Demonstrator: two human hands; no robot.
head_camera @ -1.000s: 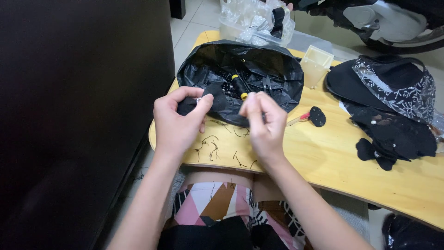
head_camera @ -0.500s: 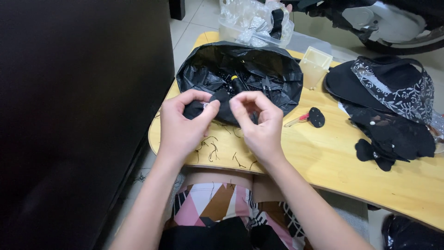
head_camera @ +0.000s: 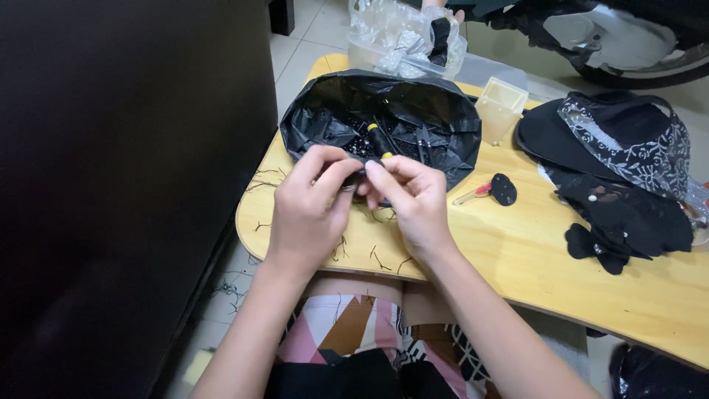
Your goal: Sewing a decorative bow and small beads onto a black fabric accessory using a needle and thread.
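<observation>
1. Small black piece, seen from the head camera, sits pinched between both hands just above the near edge of the black bag; it is too small and too covered to tell what it is.
2. The left hand has its fingers curled closed on the piece from the left, thumb and forefinger meeting at it.
3. The right hand grips the same piece from the right, its fingers closed and touching those of the left hand.
4. Both hands hover over the wooden tabletop, where short black thread scraps lie scattered beneath them.
5. The black bag lies open just beyond the hands, with a black-and-yellow tool and small dark bits inside.
6. Right of the bag stand a small clear box and a key with a black head.
7. A heap of black and patterned cloth lies well apart at the right.
</observation>
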